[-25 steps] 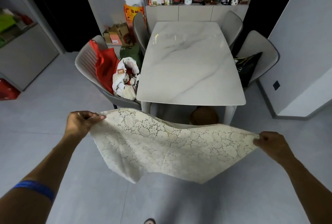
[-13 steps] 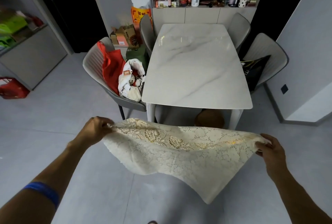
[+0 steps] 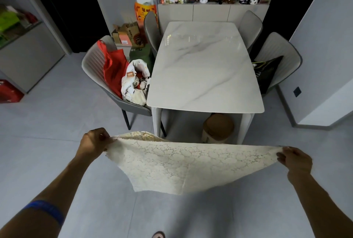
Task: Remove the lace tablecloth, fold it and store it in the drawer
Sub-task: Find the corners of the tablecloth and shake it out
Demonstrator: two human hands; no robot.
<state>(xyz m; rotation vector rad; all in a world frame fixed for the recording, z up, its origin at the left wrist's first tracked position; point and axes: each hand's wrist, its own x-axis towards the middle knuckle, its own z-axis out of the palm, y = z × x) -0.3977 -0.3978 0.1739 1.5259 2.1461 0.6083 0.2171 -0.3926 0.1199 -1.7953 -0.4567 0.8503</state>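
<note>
Head camera looks down on a grey chair [image 3: 99,77] left of the marble table [image 3: 205,69]; its seat carries a red bag [image 3: 112,69] and a white bag [image 3: 134,83] stuffed with cloth and red bits, an orange tag on it too small to read. Under the table stands a brown-lidded bin [image 3: 217,128], contents hidden. An orange bag [image 3: 145,11] against the back wall bears print that cannot be read.

Both arms reach forward and apart. The left hand [image 3: 94,141] is closed in a fist on one corner of the lace tablecloth [image 3: 191,167]; the right hand [image 3: 295,160] pinches the opposite corner. Stretched between them above the floor [image 3: 47,142], the cloth sags to a point below. A blue band [image 3: 44,212] circles the left forearm.
</note>
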